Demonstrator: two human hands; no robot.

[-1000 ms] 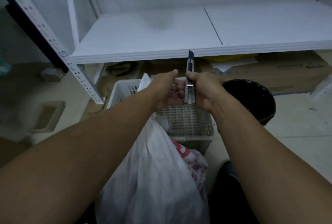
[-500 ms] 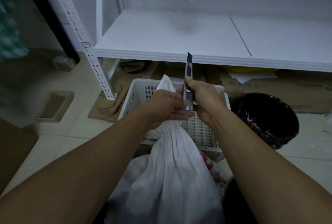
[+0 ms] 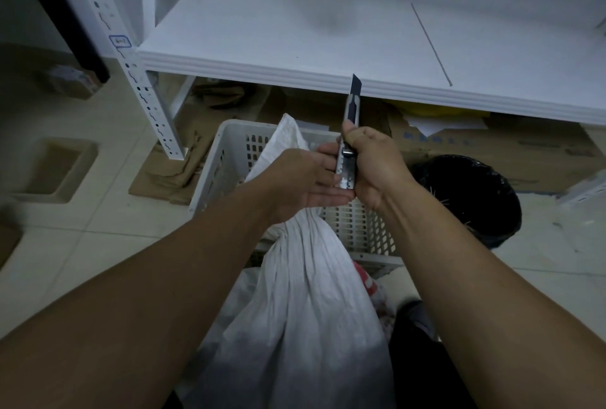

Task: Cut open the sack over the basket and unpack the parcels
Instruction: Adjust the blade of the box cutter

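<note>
A white woven sack stands upright in front of me, its bunched neck over the near rim of a white slotted plastic basket. My left hand grips the sack at the neck; the sack's tied top pokes out above the hand. My right hand holds a grey utility knife upright beside the neck, blade out and pointing up. The fingertips of my left hand touch the knife's lower end. No parcels show; a red-and-white printed bag peeks out behind the sack.
A white metal shelf runs just beyond the basket, with its perforated upright on the left. Flattened cardboard lies beneath the shelf. A black-lined bin stands to the basket's right. Pale tiled floor lies to the left.
My left hand has closed round the sack's neck and pulled it upright at the basket. The knife stays upright in my right hand, close beside the left.
</note>
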